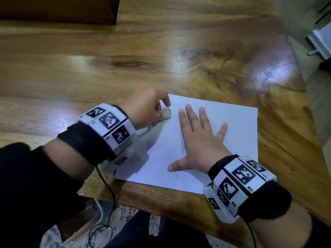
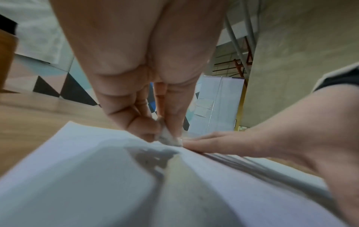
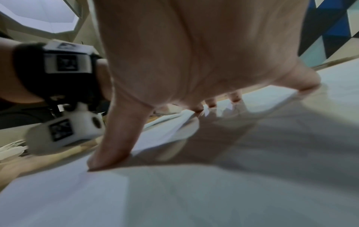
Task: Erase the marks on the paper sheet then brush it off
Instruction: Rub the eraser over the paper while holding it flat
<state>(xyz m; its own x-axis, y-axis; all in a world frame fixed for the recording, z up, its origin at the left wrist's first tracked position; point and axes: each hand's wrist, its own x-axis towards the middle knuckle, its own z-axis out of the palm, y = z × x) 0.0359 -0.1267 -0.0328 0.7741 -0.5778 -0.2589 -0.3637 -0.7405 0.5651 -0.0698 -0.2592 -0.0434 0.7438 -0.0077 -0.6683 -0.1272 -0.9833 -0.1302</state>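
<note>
A white paper sheet point(image 1: 232, 126) lies on the wooden table near its front edge. My left hand point(image 1: 148, 109) pinches a small white eraser point(image 1: 165, 114) and holds it down on the sheet's far left corner; the left wrist view shows the eraser point(image 2: 168, 136) between thumb and fingers, touching the paper point(image 2: 87, 153). My right hand point(image 1: 198, 140) lies flat on the middle of the sheet with its fingers spread, pressing it down. In the right wrist view the right thumb point(image 3: 108, 153) and fingertips point(image 3: 211, 104) rest on the paper point(image 3: 174, 199). No marks are plain to see on the sheet.
The wooden table point(image 1: 125, 59) stretches wide to the left and beyond the sheet. Its front edge point(image 1: 161, 197) runs just under the paper. A dark wooden box point(image 1: 57, 9) stands at the far left. A white object point(image 1: 320, 40) sits off the table's right side.
</note>
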